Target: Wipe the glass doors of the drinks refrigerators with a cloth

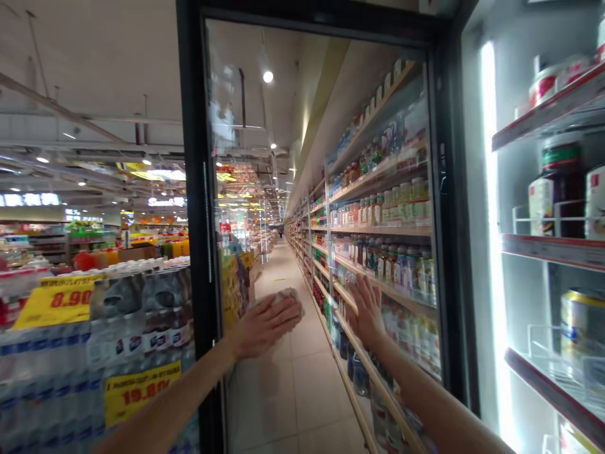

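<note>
Pale, crumpled cloth (297, 310) under the left hand (269, 323), pinned against the pane of a black-framed glass door (190, 126), left of the pane's middle. Fingers of that hand nearly straight, pressed together over the cloth, back of the hand toward the camera. Farther right, well apart from the cloth, the right hand (366, 312), bare, fingers outstretched and slightly spread, palm toward the pane; full contact impossible to tell. Around the 2 hands, in the glass, a tiled aisle (309, 384) and long shelves of bottles (378, 230), mirrored or seen through: unclear. Right of the frame, beside a bright light strip (491, 189), a dark green-capped bottle (562, 183) above a yellow-rimmed can (574, 325). Left of the door, stacked bottle packs (51, 384) with 2 yellow price signs (61, 299), the upper reading 8.90.
</note>
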A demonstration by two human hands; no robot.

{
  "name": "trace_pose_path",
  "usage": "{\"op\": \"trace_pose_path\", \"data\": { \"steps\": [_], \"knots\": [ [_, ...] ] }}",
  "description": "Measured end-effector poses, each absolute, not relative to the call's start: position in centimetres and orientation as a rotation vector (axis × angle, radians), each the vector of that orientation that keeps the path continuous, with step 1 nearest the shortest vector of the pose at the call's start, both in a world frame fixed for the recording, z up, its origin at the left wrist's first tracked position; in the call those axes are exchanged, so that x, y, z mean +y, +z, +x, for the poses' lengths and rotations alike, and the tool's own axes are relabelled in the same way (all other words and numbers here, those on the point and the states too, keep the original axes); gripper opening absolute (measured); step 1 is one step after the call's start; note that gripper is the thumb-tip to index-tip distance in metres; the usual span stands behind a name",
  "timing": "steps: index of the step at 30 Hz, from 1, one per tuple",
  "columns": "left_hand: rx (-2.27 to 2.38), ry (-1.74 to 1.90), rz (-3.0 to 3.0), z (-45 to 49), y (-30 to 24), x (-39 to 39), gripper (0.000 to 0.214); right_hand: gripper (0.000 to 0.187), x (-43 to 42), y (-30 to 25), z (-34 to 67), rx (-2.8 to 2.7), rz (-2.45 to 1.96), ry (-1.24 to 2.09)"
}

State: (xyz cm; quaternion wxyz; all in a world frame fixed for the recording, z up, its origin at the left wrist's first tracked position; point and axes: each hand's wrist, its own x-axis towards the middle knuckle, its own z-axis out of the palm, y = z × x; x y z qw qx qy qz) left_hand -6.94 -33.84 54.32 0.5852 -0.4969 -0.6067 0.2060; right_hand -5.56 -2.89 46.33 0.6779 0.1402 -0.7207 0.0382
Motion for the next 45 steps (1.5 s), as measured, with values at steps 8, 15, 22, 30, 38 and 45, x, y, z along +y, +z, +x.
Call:
{"op": "trace_pose_path", "data": {
  "steps": [8,15,22,30,38,45],
  "knots": [
    [-1.518,0.266,-0.894,-7.0,56.8,-28.4,0.051,0.062,-3.7,46.6,-4.8,-1.607,0.306,0.153],
    [-1.410,0.082,-1.053,-6.2,57.9,-25.6,0.070,0.056,-10.2,52.8,-2.4,-1.538,0.605,0.514],
    [-1.487,-0.102,-0.550,-6.7,56.7,-31.5,0.067,0.046,-15.8,54.8,-4.5,-1.579,0.505,0.208],
    [-1.510,-0.114,-0.519,-7.0,56.2,-30.6,0.072,0.039,-1.5,57.1,-4.7,-1.415,0.074,0.250],
    [-1.536,-0.116,-0.489,-7.1,55.9,-30.6,0.072,0.033,-6.1,55.8,-4.8,-1.624,0.577,-0.127],
    [-1.537,-0.137,-0.498,-6.8,56.0,-30.4,0.071,0.046,1.4,61.8,-4.8,-1.494,-0.178,0.325]
  ]
}}
